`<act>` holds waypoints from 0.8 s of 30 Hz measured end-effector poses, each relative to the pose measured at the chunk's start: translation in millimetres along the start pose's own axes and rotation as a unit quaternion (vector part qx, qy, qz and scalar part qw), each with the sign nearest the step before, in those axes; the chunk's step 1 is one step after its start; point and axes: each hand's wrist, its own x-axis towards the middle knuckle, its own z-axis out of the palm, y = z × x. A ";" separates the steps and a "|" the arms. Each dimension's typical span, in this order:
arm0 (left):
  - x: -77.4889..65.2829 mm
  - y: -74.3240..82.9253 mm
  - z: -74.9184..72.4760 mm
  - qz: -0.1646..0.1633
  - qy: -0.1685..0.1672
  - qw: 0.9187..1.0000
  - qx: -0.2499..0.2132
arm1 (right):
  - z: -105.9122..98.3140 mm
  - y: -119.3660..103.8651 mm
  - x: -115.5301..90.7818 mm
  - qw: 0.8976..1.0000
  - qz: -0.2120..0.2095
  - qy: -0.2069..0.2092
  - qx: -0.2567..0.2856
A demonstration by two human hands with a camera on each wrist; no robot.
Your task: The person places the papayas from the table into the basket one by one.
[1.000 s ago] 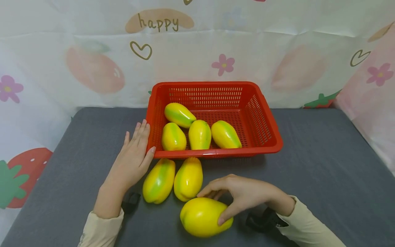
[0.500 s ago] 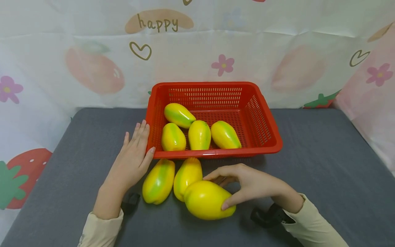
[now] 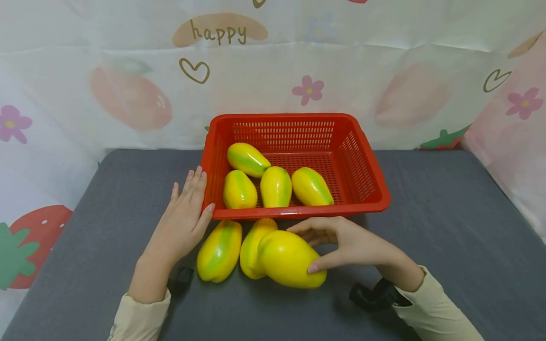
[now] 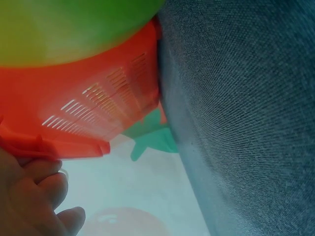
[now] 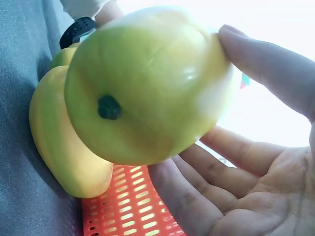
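My right hand (image 3: 350, 244) grips a plump yellow papaya (image 3: 290, 258), thumb on the near side and fingers on the far side. In the right wrist view, the dark stem spot shows on the end of the held papaya (image 5: 147, 93). It hangs over the cloth and overlaps a second papaya (image 3: 252, 253) in the head view. Left of that one lies a green-striped papaya (image 3: 219, 251). My left hand (image 3: 181, 220) rests with straight fingers against the left side of a red plastic basket (image 3: 298, 211). Several papayas (image 3: 276, 186) lie inside, mostly toward its left half.
A dark grey cloth (image 3: 448, 237) covers the table. Behind the basket hangs a pale printed curtain (image 3: 256, 71) with fruit and flower pictures. A black wrist device (image 3: 377, 296) shows below my right hand.
My right hand has lifted the papaya off the cloth and carried it up, slightly right and toward the basket. My left hand has stayed in place.
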 end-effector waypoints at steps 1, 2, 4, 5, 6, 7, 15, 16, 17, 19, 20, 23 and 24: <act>-0.1 0.1 0.0 0.000 0.000 1.000 0.000 | -0.5 0.0 0.0 1.000 -0.001 0.005 0.000; -0.2 0.1 -0.1 -0.001 0.000 1.000 0.000 | -1.0 0.0 -0.1 1.000 -0.001 0.010 0.000; -0.4 0.0 -0.2 -0.002 0.000 1.000 0.000 | -2.3 -0.1 -0.6 1.000 0.000 0.021 -0.003; -0.4 0.0 -0.3 -0.002 0.000 1.000 0.000 | -3.1 -0.4 -0.9 1.000 0.003 0.029 -0.006; -0.4 0.0 -0.4 -0.003 0.000 1.000 0.001 | -3.9 -0.6 -1.4 0.999 0.005 0.035 -0.008; -0.3 0.0 -0.6 -0.003 0.000 1.000 0.000 | -4.8 -1.0 -2.0 0.999 0.008 0.041 -0.009; 0.7 0.2 -1.0 -0.004 -0.004 1.000 0.002 | -12.7 -4.8 -7.2 0.995 0.028 0.088 -0.025; 0.6 0.2 -0.9 -0.004 -0.004 1.000 0.003 | -13.5 -5.1 -7.6 0.995 0.031 0.093 -0.025; 0.6 0.1 -0.8 -0.004 -0.003 1.000 0.003 | -14.4 -5.3 -8.2 0.994 0.034 0.098 -0.023; 0.4 0.4 -1.1 -0.004 -0.003 1.000 0.003 | -15.9 -5.3 -8.8 0.993 0.036 0.108 -0.016; 0.5 0.5 -1.3 -0.004 -0.003 1.000 0.003 | -16.5 -5.1 -9.1 0.993 0.035 0.112 -0.012; 0.6 0.6 -1.6 -0.005 -0.006 1.000 0.002 | -17.8 -4.8 -9.3 0.992 0.028 0.122 -0.004; 0.7 0.8 -1.8 -0.005 -0.007 1.000 0.003 | -18.1 -4.8 -9.4 0.992 0.026 0.124 -0.001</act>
